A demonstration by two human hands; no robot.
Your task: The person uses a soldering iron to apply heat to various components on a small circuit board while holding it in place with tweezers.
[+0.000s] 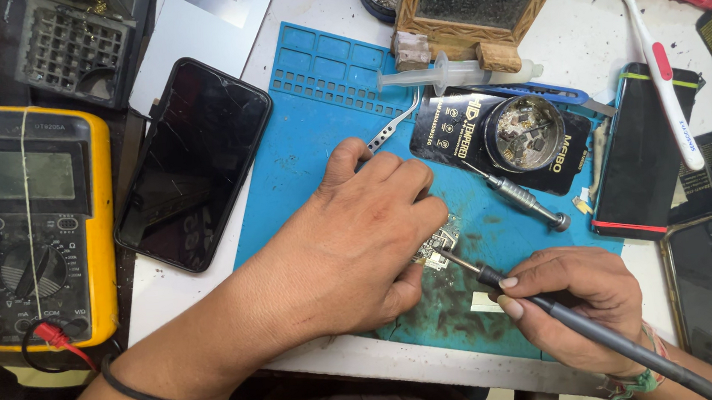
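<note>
- Small green circuit board (439, 244) is lying on the blue silicone work mat (316, 135), just at 6 o'clock of the mat's middle, partly hidden under the left hand.
- Left hand (351, 243) is pressing down palm-first over the board, fingers curled and gripping curved silver metal tweezers (393, 128) whose tips are poking out toward 1 o'clock.
- Right hand (575, 301) is closing pen-style around the thin black soldering iron (545, 299), its metal tip touching the board from 4 o'clock.
- Slim silver screwdriver (519, 194) is lying just at 2 o'clock of the board.
- Round metal tin of small parts (526, 132) is sitting on a black packet beyond it.
- Yellow digital multimeter (32, 224) and a dark smartphone (194, 163) are resting at 9 o'clock, well apart from the board.
</note>
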